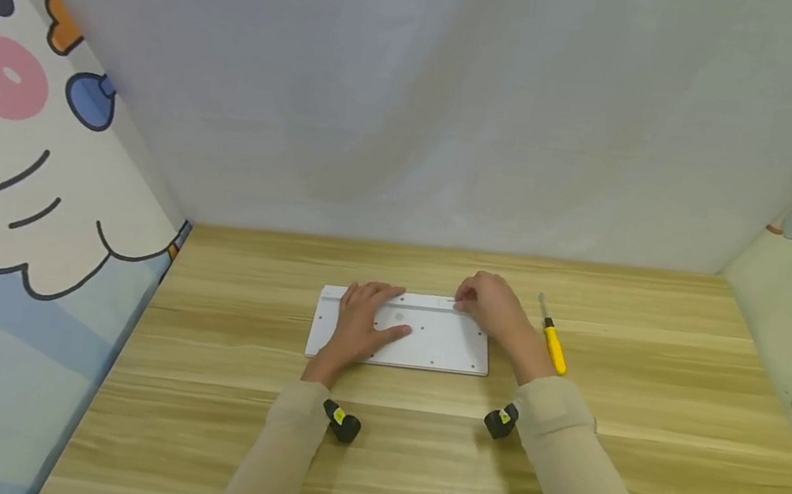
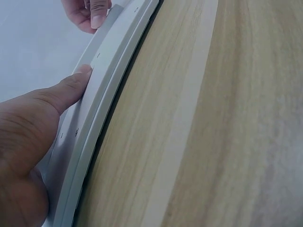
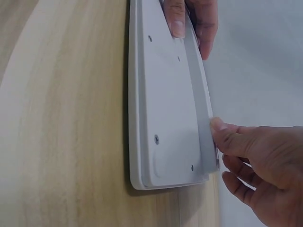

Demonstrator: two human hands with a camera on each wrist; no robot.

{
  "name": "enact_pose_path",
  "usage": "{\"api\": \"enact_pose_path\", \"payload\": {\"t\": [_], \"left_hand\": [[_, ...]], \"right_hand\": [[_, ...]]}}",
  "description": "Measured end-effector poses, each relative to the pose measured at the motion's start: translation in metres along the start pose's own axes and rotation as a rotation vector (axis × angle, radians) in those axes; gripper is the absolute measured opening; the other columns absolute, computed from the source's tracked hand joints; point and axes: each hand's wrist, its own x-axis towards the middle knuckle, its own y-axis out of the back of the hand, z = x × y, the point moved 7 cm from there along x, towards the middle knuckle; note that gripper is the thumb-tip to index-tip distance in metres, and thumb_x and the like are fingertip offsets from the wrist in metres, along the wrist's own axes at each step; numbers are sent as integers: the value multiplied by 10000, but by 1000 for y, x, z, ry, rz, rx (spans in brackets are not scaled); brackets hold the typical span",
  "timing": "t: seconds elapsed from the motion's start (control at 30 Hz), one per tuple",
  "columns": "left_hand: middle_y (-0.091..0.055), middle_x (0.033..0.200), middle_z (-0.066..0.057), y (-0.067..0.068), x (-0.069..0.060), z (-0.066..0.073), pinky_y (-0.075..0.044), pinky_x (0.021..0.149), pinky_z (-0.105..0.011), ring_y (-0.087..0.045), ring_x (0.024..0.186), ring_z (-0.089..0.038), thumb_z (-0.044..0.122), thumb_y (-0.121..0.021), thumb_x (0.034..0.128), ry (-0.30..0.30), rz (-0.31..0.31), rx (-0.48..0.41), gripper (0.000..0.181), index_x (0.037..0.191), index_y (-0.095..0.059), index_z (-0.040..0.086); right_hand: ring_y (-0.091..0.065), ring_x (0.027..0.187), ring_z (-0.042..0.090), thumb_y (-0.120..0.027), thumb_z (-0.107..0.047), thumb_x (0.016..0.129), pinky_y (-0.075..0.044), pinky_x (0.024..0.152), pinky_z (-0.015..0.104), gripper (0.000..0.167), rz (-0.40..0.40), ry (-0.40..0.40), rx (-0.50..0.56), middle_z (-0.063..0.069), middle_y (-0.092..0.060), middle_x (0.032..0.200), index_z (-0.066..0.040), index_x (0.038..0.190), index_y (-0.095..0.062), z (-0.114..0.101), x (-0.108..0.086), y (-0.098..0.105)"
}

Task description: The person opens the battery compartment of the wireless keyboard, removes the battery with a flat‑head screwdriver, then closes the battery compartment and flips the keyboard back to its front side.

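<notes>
A white keyboard (image 1: 438,349) lies face down on the table, small screws dotting its underside and a raised ridge along its far edge. My left hand (image 1: 359,321) holds its left half, the thumb on the flat underside and the fingers over the far edge. At the right end of the ridge, my right hand (image 1: 500,311) pinches the edge between thumb and forefinger. The right wrist view shows the right thumb (image 3: 220,127) on the ridge's rim, the other fingers bent behind it. Whether something small is between these fingertips is hard to see.
A screwdriver (image 1: 554,347) with a yellow and black handle lies right of the keyboard. The wooden table (image 1: 209,414) meets a pale wall (image 1: 415,158) at the back. Printed panels flank both sides. A black camera (image 1: 343,424) sits at the left wrist, another (image 1: 499,422) at the right.
</notes>
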Motion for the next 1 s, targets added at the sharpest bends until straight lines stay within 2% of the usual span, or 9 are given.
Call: {"api": "enact_pose_path", "payload": {"t": [0.47,0.8,1.0], "left_hand": [[-576,1448,-102,0,0,1,-84,1312,-580,-460,1424,-319,425,-797,865,0,8,2,666,1448,-554,213],[-577,1444,-101,-1,2,-1,-90,1310,-580,-464,1420,-322,429,-795,867,-11,18,-1,664,1447,-554,215],[-573,1454,-100,-1,1,0,-80,1315,-570,-456,1431,-318,412,-800,865,8,3,-2,667,1450,-551,212]], "right_hand": [[-612,932,262,-733,-87,927,-558,903,411,83,59,17,-46,129,-715,986,-32,984,-757,2,0,-5],[-617,942,266,-745,-94,917,-557,908,414,90,102,20,10,125,-711,982,-26,976,-754,3,-5,-3],[-620,954,264,-746,-101,919,-562,906,407,92,124,29,14,118,-708,987,-30,977,-752,3,-7,-3]]}}
